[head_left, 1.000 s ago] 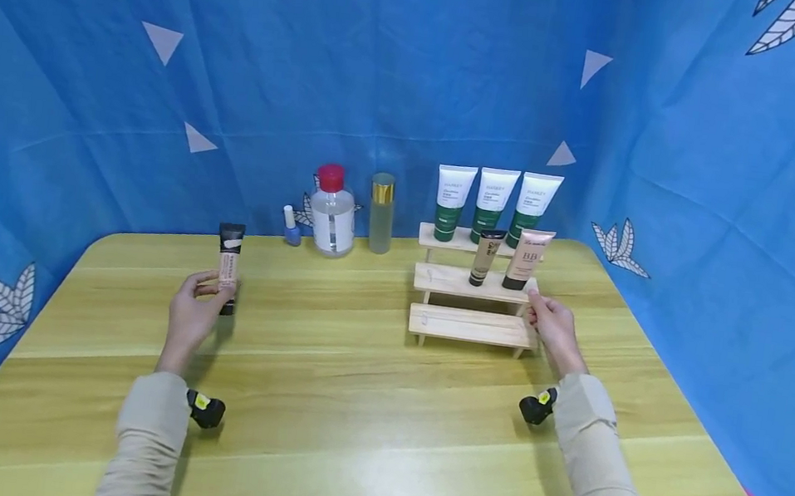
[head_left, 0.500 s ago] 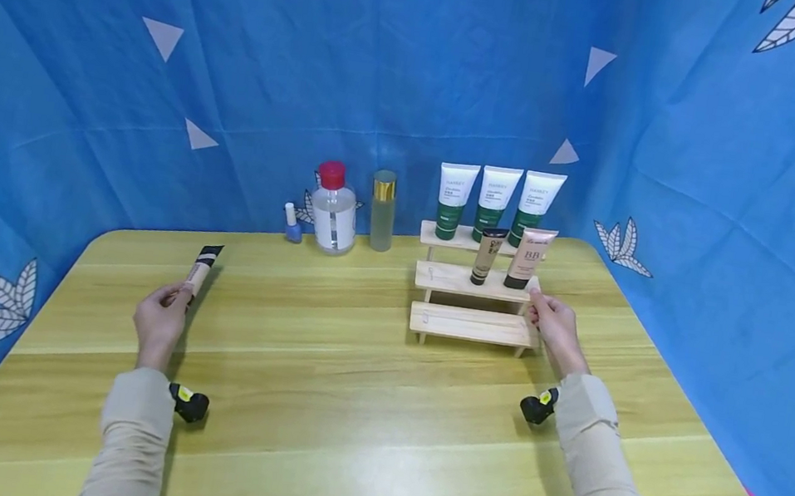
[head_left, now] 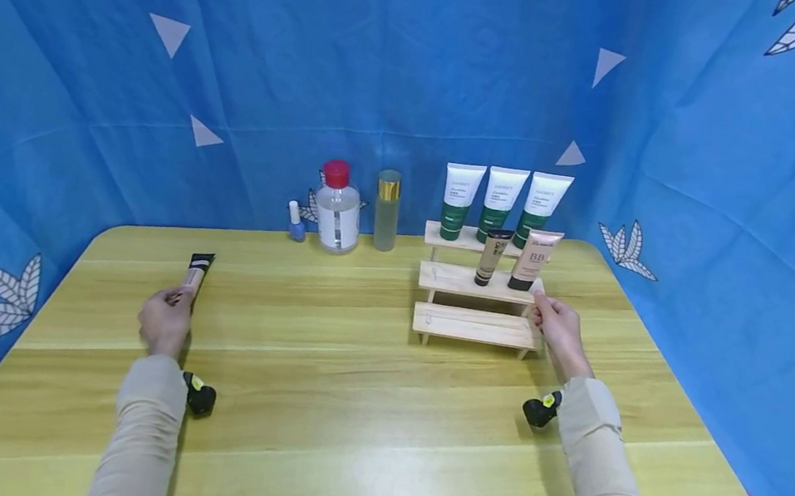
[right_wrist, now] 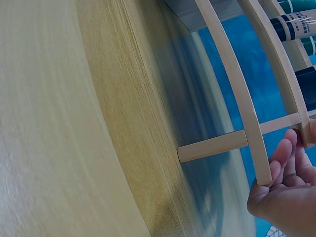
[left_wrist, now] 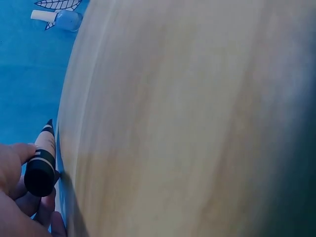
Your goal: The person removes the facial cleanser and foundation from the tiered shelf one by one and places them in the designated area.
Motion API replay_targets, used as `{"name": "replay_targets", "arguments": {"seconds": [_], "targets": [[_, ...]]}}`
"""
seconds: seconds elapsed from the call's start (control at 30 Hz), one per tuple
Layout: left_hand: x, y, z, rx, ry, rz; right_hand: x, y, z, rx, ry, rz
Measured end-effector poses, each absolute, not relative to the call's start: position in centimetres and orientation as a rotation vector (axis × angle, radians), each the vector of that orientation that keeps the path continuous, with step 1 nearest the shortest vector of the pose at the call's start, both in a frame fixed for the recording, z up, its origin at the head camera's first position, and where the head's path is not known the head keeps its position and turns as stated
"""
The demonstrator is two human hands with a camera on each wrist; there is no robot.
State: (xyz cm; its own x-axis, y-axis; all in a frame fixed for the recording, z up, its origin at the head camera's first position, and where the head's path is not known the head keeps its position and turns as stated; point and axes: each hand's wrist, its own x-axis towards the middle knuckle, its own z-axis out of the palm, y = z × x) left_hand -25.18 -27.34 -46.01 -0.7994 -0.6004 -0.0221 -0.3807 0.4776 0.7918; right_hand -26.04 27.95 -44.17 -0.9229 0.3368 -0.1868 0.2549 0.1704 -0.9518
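Note:
On the left side of the table, my left hand [head_left: 165, 320] pinches a small cosmetic tube [head_left: 196, 275] with black ends and a pinkish middle. The tube slants away from me; in the left wrist view its round black cap [left_wrist: 39, 178] faces the camera, with thumb and fingers around it. At the right, my right hand [head_left: 559, 328] grips the end of the middle step of a three-tier wooden display stand [head_left: 476, 325]. A gold tube [head_left: 490, 260] and a pink BB cream tube [head_left: 534, 262] stand on that step. White-and-green tubes [head_left: 461, 193] line the top one.
Along the table's back edge stand a blue nail polish bottle [head_left: 297, 224], a clear bottle with a red cap [head_left: 337, 219] and a gold-capped bottle [head_left: 386, 217]. Blue cloth [head_left: 422, 59] hangs close behind the table and along its right side.
My left hand has moved left and lower with the cosmetic tube, which has gone from upright to slanting. My right hand keeps its hold on the stand.

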Motion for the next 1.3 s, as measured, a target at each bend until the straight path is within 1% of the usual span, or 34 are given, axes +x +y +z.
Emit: {"name": "replay_targets", "arguments": {"seconds": [0.2,0.6,0.87,1.3], "targets": [[-25.33,-27.25,-45.92,0.809,-2.472,-1.185,-25.72,27.90,-44.01,-0.574,-2.338,1.900],[-25.13,-27.55,-45.67,0.796,-2.574,-1.208,-26.39,28.18,-44.13,-0.587,-2.366,1.888],[-24.94,-27.66,-45.67,0.729,-2.611,-1.225,-26.33,28.09,-44.06,-0.582,-2.375,1.866],[-24.42,-27.58,-45.60,0.744,-2.652,-1.200,-26.23,28.03,-44.50,-0.581,-2.378,1.851]]}}
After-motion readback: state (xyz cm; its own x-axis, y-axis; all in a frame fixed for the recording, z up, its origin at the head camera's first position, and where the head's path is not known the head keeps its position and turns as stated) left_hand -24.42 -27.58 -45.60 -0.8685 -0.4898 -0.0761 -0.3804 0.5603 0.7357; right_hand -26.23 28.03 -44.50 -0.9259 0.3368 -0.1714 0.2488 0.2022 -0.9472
